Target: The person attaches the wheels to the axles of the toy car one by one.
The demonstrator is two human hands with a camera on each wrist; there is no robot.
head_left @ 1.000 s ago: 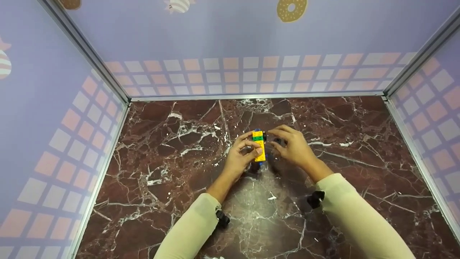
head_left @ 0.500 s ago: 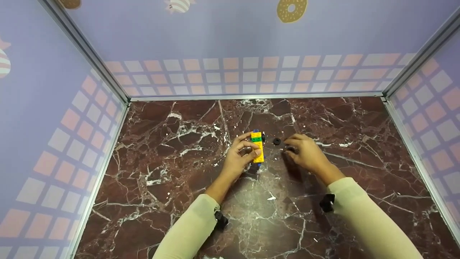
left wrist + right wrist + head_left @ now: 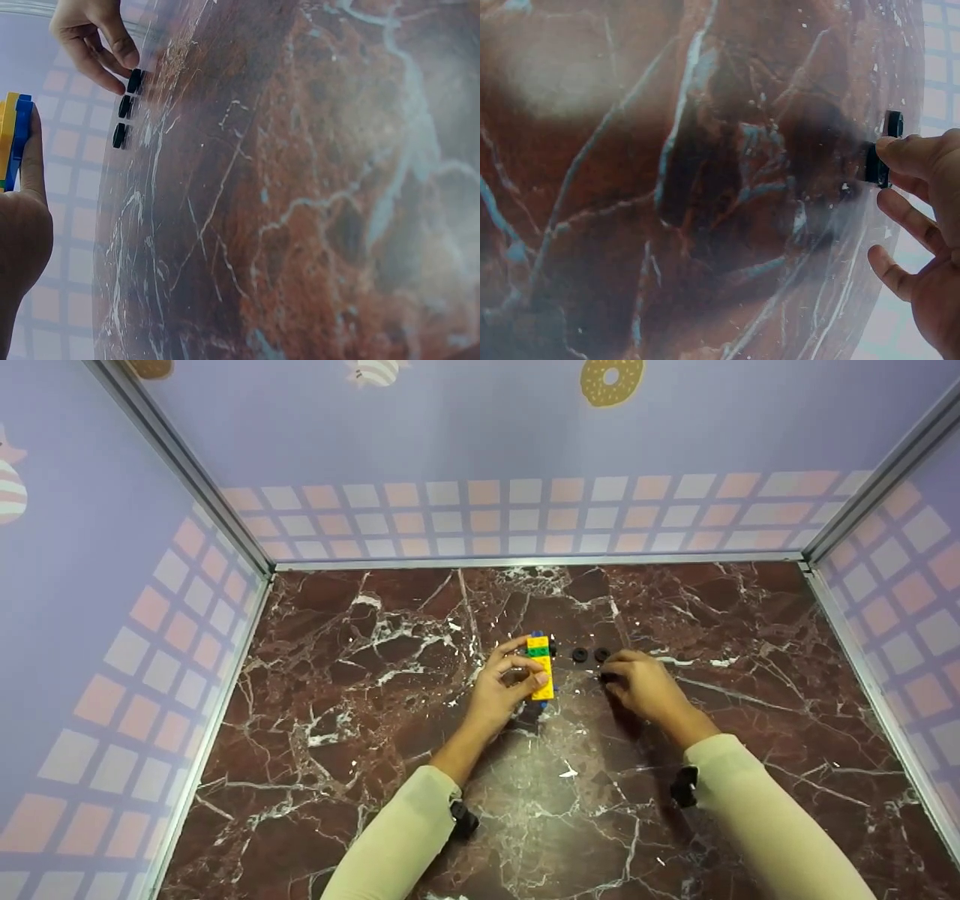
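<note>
Head view, left to right: lilac wall [image 3: 97, 547] with checked band, bordering marbled tabletop [image 3: 352, 780]; left hand [image 3: 496, 684], thumb and fingers curled round yellow, green and blue block model [image 3: 541, 661], held above tabletop; dark mounted wheel [image 3: 553, 647] on its right side, near far end. Next, two loose wheels [image 3: 580, 655] on tabletop, near each other; then right hand [image 3: 643, 681], thumb and fingertip pinching third wheel [image 3: 872, 166] close to tabletop, other fingers spread loosely.
</note>
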